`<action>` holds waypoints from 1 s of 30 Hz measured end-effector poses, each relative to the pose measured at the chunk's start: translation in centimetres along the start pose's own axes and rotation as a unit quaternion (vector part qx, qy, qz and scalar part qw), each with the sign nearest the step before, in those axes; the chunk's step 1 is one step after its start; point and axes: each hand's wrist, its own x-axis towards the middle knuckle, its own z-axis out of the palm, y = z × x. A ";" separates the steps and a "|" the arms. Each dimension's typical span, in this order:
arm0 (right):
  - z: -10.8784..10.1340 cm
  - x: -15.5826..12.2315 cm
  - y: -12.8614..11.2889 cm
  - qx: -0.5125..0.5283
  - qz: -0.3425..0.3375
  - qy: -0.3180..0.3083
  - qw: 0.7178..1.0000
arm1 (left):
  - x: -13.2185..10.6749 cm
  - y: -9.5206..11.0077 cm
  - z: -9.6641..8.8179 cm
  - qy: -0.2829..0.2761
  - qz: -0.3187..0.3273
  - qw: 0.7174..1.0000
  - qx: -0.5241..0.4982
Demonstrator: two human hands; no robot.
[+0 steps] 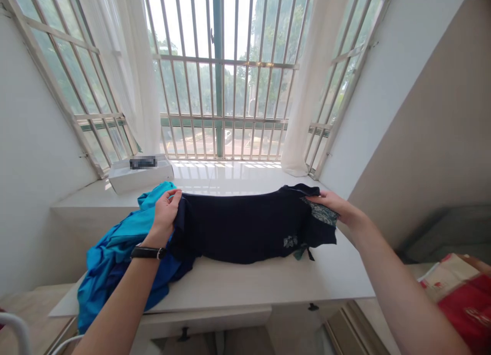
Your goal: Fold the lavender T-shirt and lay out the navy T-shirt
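Observation:
A dark navy garment (238, 227) stretches sideways between my two hands above a white tabletop (245, 288). It bears a pale print near its lower right and a patterned grey-green patch at the right end. My left hand (166, 212), with a black watch on the wrist, pinches its left end. At the upper right end, my right hand (333, 204) grips the cloth between thumb and fingers. Bright blue clothing (115, 242) lies heaped on the left of the table, partly behind my left forearm. I cannot tell the exact kind of the navy garment.
A white box (141, 176) stands on the window sill (230, 176) at the back left. Barred windows and white curtains (303, 89) rise behind. Drawers with dark handles (184, 334) sit below the tabletop. A red and cream bag (460, 293) is at the right.

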 end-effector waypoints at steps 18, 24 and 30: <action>13.7 -3.7 -1.7 -0.224 -0.246 -0.118 0.936 | -11.5 3.9 11.5 -0.533 0.196 0.813 0.129; 12.6 -5.2 7.3 -0.098 -0.173 -0.153 0.968 | -9.8 4.1 9.7 -0.458 0.186 0.865 0.092; 13.8 -5.3 12.5 -0.199 -0.182 -0.046 0.962 | -6.7 5.0 9.0 -0.341 0.160 0.925 0.041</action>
